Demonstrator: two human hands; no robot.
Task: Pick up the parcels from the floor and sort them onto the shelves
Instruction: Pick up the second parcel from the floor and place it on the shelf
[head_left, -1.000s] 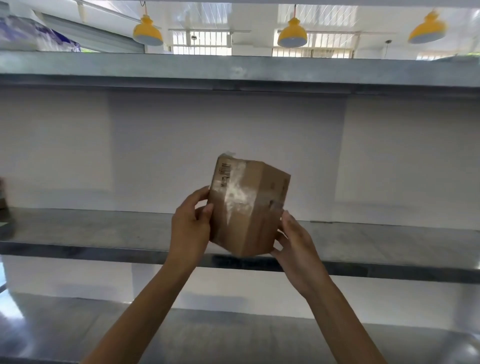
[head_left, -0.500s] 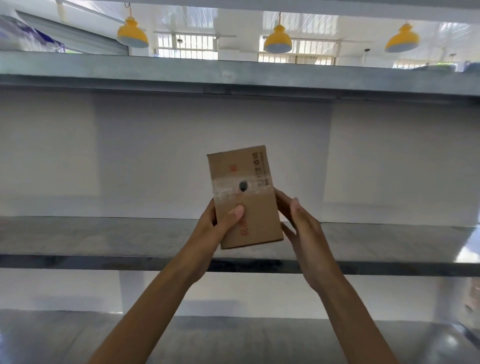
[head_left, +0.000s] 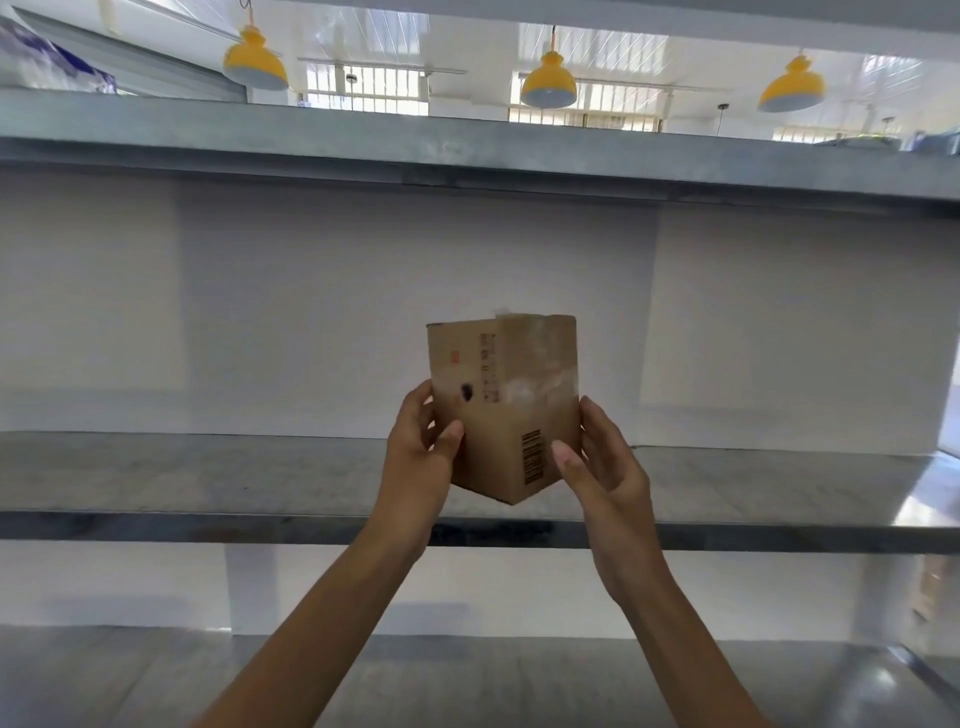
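Observation:
A small brown cardboard parcel (head_left: 506, 405) with clear tape, a barcode and a dark spot is held in the air in front of the middle metal shelf (head_left: 208, 483). One corner of the parcel points toward me. My left hand (head_left: 421, 457) grips its left side with the thumb across the front. My right hand (head_left: 605, 467) holds its right side, thumb on the barcode face. The parcel's bottom edge hangs just above the shelf's front lip and does not touch it.
The grey metal rack has an upper shelf (head_left: 467, 150), and a lower shelf (head_left: 467, 675) under my forearms. A white wall backs the shelves. A blue and white bag (head_left: 52, 67) lies on the upper shelf at left. Yellow lamps (head_left: 548, 83) hang beyond.
I have turned the parcel in my hands, from a flat face toward me to a corner toward me, with the barcode face now showing. My view has shifted slightly.

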